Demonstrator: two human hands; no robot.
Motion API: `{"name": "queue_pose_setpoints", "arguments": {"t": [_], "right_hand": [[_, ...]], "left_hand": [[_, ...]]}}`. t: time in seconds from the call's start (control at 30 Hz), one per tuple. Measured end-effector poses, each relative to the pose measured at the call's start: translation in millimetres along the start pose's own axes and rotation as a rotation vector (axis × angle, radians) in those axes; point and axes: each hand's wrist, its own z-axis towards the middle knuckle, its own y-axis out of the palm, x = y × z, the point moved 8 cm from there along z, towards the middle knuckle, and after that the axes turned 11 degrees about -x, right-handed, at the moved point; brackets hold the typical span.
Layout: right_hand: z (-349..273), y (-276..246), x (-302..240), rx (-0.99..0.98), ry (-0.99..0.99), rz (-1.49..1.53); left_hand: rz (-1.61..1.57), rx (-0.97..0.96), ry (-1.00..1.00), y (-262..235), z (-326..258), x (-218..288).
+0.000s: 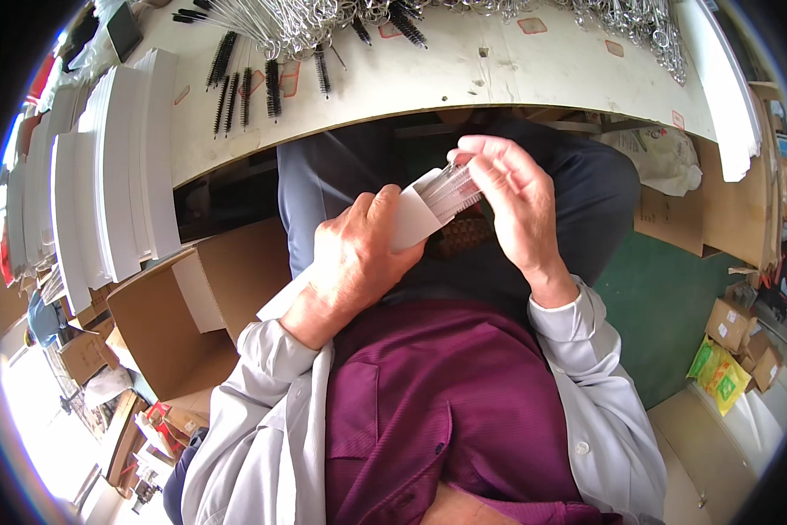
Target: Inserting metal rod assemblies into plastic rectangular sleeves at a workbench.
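My left hand (356, 249) is wrapped round a long, narrow white box (415, 217), held tilted above my lap. Its lower end runs back under my left wrist. Out of the box's upper right end sticks a clear plastic pack (448, 192) with thin, wire-like things inside; their exact kind is hard to make out. The fingers and thumb of my right hand (520, 206) are closed at the outer end of this pack, partly covering it.
Black-bristled wire brushes (273, 92) and a heap of looped wire handles (323, 26) lie on the worktable (463, 83). White flat cartons (118, 166) stand at the left. An open cardboard box (161, 319) sits below them. A white plastic bag (656, 162) is at the right.
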Motion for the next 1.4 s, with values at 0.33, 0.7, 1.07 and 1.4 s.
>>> {"name": "queue_pose_setpoints", "arguments": {"t": [0.33,0.7,1.07,1.4], "right_hand": [[-6.4,-8.2,5.5,-0.009,0.084,-0.063],[-5.8,-19.5,15.4,-0.040,0.228,-0.132],[-3.2,-18.8,1.4,-0.015,0.088,-0.242],[-7.5,-3.8,21.2,-0.031,0.076,-0.213]], "left_hand": [[0.084,0.021,0.014,1.7,-2.8,1.9],[0.049,0.002,0.055,4.4,-5.7,2.8],[0.078,-0.023,0.028,8.2,-4.4,1.4],[0.046,-0.007,0.021,9.0,-5.2,-2.0]]}}
